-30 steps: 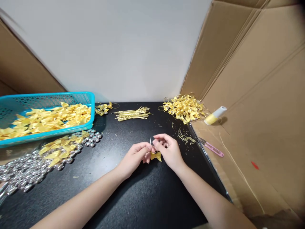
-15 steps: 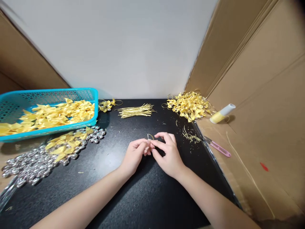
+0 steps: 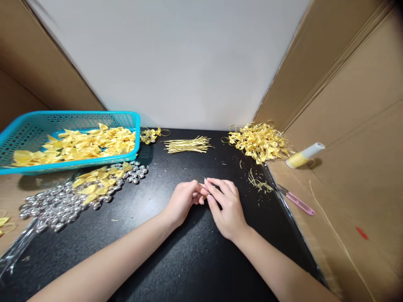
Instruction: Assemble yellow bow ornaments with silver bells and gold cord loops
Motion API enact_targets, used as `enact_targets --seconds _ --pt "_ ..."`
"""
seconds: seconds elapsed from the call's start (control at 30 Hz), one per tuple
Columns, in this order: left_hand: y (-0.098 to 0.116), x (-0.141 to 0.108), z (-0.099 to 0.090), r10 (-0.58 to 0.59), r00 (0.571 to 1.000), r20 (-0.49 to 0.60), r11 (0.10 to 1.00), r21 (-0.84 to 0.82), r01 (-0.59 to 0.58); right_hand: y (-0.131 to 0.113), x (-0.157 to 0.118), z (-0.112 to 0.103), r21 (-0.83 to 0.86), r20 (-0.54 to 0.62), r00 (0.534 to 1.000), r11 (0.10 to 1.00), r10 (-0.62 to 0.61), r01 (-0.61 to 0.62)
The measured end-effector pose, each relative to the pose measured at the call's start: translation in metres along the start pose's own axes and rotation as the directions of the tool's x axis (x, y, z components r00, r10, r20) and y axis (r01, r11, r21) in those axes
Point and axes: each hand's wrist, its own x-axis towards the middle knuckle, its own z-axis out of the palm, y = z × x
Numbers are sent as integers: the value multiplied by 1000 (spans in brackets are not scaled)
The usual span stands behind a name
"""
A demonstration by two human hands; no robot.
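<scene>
My left hand and my right hand meet over the middle of the black tabletop. Their fingertips pinch a small piece with a thin gold twist tie curving out above them. My fingers hide most of it, though a bit of yellow shows between them. Beyond my hands lies a bundle of straight gold twist ties. To the left, yellow ribbon bows rest on a spread of shiny silver beads.
At back left stands a blue basket of yellow bows, with a few looped pieces beside it. Back right holds a heap of yellow bows with loops, wire clippings, a spool and a pink-handled cutter. Cardboard walls flank the table.
The view has swung slightly left, so everything sits farther right. My fingers have closed more tightly together, and less of the thin loop shows above them.
</scene>
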Motion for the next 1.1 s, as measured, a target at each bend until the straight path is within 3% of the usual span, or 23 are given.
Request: enact_targets --seconds 0.5,0.7,0.9,1.1 --pt "4 1 -5 -44 981 189 984 180 9 1 10 -8 225 -78 986 966 145 -125" --pt "4 0 -6 -25 964 265 972 231 -39 1 13 -11 348 13 978 916 207 -198" --pt "9 -4 -6 -16 943 332 954 287 -85 10 16 -14 550 182 953 779 241 -302" --pt "7 -5 -10 21 915 403 939 305 -156 16 19 -15 693 356 890 558 287 -457"
